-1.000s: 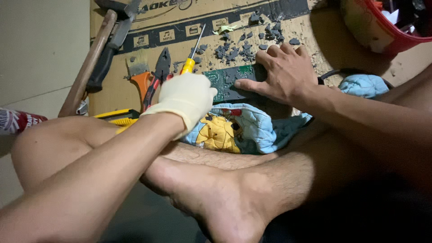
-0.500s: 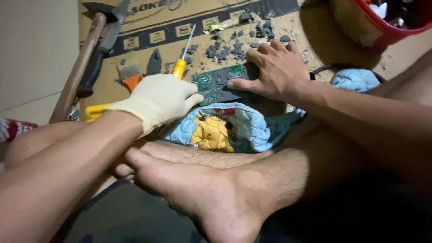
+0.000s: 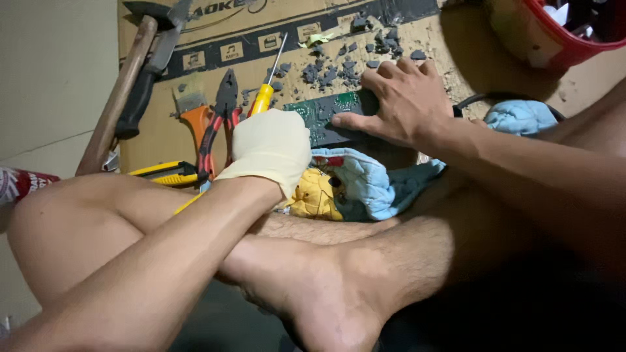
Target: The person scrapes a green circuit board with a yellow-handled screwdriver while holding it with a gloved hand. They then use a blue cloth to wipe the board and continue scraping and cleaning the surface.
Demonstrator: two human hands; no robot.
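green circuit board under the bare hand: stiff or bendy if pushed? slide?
The circuit board looks flat and thin, so probably stiff and light. It lies on smooth cardboard, so likely slides unless pinned; the right hand presses it down.

Grey debris chips point(image 3: 339, 68) crowd the cardboard point(image 3: 456, 72) above the circuit board point(image 3: 326, 114). Pliers point(image 3: 218, 120), scraper point(image 3: 194, 114), hammer point(image 3: 120, 91) block the left side. Bare cardboard right of the chips stays passable.

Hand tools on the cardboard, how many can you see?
6: a hammer at far left, a hatchet beside it, a scraper, pliers, a yellow screwdriver by the gloved left hand, and a utility knife. The arm may hide more.
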